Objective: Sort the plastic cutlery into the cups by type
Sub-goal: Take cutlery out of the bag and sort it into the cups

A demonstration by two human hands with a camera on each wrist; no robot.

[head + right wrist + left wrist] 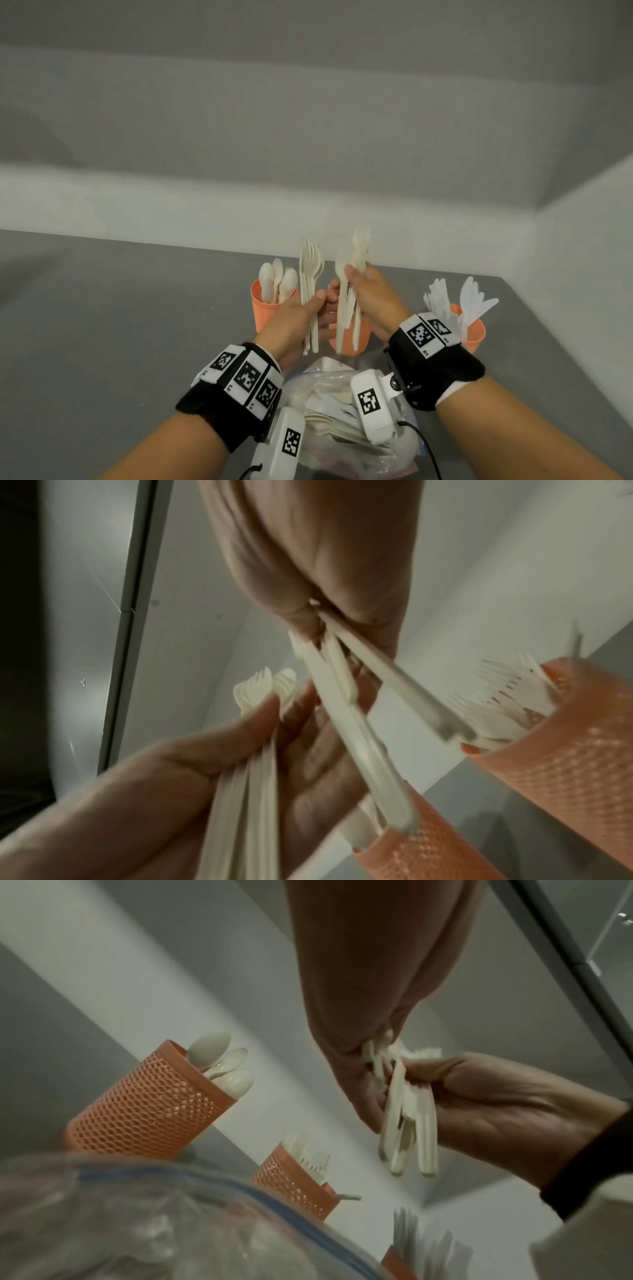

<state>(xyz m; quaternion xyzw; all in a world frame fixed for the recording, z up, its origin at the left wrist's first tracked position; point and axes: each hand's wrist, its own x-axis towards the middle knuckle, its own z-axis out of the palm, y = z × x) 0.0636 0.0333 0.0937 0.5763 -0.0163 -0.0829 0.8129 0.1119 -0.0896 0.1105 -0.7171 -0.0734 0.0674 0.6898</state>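
Head view shows our left hand point(301, 318) gripping a bundle of forks point(310, 274) by the handles, tines up, while our right hand point(368, 301) clenches a second bunch of cutlery point(351, 291) close beside it; both bunches hang just above the middle cup point(359, 337), which the hands partly hide. We judge these pieces to be very light, stiff but thin, smooth enough to slide against one another, and liable to snap if bent, so we should pinch each mid-handle and peel it off singly. To the left of our left hand stands the spoon cup point(262, 308), and to the right of our right wrist the knife cup point(474, 330) with white blades fanning out. Below our wrists lies a clear plastic bag point(329, 394) with more cutlery inside. The upright spoons and splayed knives stand close to our hands, and a careless swing could knock either cup over.
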